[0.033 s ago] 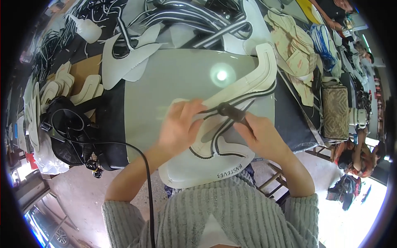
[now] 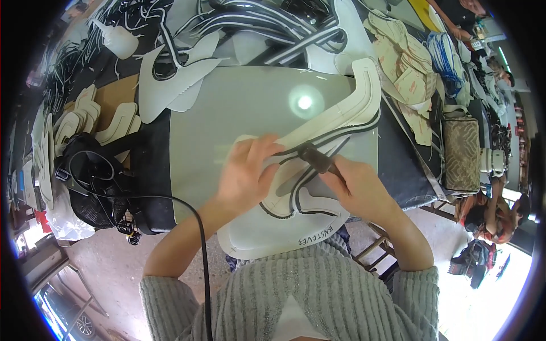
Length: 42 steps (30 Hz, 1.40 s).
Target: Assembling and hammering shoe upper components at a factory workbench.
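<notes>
My right hand [image 2: 361, 184] grips a hammer [image 2: 315, 157], its dark head over the black strips on a curved pale template. The template [image 2: 341, 112] has a long bent arm reaching up and right, edged with black and white strip [image 2: 355, 129]. My left hand [image 2: 247, 170] rests on the near left part, fingers stretched forward and thumb apart beside the strip; its fingertips partly hide what they touch. Below lies a white rounded sheet [image 2: 261, 241] with handwriting, overhanging the table edge toward me. More black edging [image 2: 298, 196] curves along the near part.
A grey board [image 2: 227, 96] covers the table. Strip bundles [image 2: 250, 23] and a white bottle [image 2: 119, 42] lie at the back. Pale cut pieces [image 2: 406, 68] and a patterned box-shaped bag [image 2: 460, 153] stand right. A black bag [image 2: 94, 176] and a cable [image 2: 199, 227] are left.
The hammer head has dipped slightly toward me and tilted in my right hand. My left hand and the template have stayed nearly in place.
</notes>
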Each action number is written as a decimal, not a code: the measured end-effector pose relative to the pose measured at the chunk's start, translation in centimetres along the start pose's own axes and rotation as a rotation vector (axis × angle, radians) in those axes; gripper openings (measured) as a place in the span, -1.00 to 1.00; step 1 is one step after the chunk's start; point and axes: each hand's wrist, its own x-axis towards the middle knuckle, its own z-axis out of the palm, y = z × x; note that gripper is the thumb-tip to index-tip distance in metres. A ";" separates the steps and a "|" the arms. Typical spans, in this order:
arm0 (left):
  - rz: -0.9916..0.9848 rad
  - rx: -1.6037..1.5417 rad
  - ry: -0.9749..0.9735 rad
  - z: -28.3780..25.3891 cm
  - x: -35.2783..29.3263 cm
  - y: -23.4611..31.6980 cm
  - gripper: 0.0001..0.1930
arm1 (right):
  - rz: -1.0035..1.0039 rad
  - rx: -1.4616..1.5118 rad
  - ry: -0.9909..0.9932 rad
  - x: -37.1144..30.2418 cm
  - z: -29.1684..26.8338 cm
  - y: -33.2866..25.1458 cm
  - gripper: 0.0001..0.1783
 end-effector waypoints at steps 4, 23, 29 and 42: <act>-0.033 -0.012 -0.035 0.2 0.2 0.2 -0.49 | 0.026 -0.217 0.004 0.3 0.4 -0.2 -0.63; -0.233 -0.066 -0.025 1.4 1.0 1.0 -0.54 | 0.059 -0.205 0.002 1.1 0.3 0.6 -0.63; -0.134 -0.017 -0.042 1.5 0.9 0.3 -0.55 | 0.071 -0.205 -0.008 1.1 0.4 0.7 -0.63; -0.134 0.023 0.019 1.6 1.0 1.0 -0.60 | 0.075 -0.166 0.020 0.9 0.8 1.1 -0.62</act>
